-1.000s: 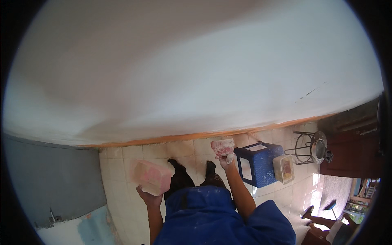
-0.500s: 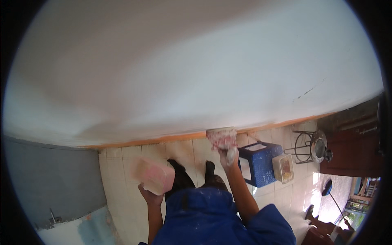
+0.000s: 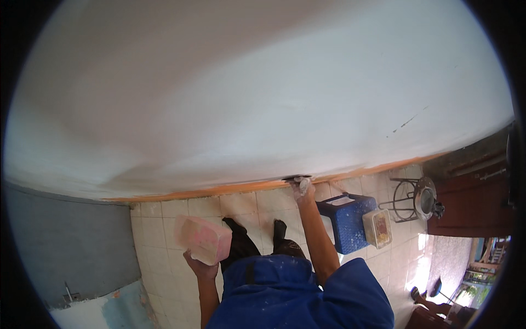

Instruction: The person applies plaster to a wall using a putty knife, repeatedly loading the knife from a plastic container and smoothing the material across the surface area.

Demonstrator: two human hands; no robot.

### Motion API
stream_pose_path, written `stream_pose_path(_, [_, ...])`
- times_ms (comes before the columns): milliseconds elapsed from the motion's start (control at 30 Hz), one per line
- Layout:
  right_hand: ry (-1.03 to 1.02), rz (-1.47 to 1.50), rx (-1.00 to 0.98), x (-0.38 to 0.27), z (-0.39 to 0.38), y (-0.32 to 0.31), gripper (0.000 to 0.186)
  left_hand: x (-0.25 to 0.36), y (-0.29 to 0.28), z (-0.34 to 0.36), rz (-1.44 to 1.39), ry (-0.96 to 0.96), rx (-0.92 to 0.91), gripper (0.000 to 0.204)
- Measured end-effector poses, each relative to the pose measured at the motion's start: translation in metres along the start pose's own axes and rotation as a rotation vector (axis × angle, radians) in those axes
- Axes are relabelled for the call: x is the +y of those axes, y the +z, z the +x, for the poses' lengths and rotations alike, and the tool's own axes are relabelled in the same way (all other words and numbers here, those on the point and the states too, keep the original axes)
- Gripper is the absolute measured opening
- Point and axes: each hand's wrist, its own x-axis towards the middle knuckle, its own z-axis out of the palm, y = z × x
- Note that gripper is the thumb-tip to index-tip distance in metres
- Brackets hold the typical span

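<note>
My left hand (image 3: 201, 266) grips a pink plastic tub (image 3: 218, 241) by its lower side, its opening tilted toward the left and pale residue inside. My right hand (image 3: 302, 189), smeared with white, is closed around a wide putty knife (image 3: 296, 177). Its blade shows nearly edge-on, at the lower part of the white wall (image 3: 263, 109), just above an orange strip (image 3: 230, 189). Most of the handle is hidden in my fingers.
A blue plastic stool (image 3: 348, 222) speckled with white stands right of my arm, beside a clear tub (image 3: 378, 228). Farther right is a round metal-framed stand (image 3: 413, 200). Another person's foot (image 3: 417, 295) and a broom (image 3: 436, 287) show at lower right. Grey wall (image 3: 71, 241) bounds the left.
My right hand has moved the putty knife slightly left and up to the wall, turning its blade from face-on to edge-on. The pink tub has shifted slightly. The other person's broom has moved lower.
</note>
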Motion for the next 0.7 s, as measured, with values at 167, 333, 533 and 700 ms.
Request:
stream_pose_path(167, [0.148,0.276,0.043,-0.068,-0.052,0.042,0.013,0.015,0.014,0.004,-0.013,0.003,-0.090,0.049])
stream_pose_path(333, [0.232,0.147,0.133,-0.078,-0.125,0.023,0.019,0.017,0.015,0.008,0.461,0.264,-0.267,0.051])
stream_pose_path(533, [0.167,0.092,-0.028,-0.002,-0.054,-0.079,0.016,-0.024,0.012,0.013,-0.272,-0.224,-0.322,0.049])
stream_pose_path(700, [0.099,0.340,-0.178,-0.021,-0.027,-0.015,0.015,-0.020,0.011,0.013,-0.653,-0.442,-0.220,0.047])
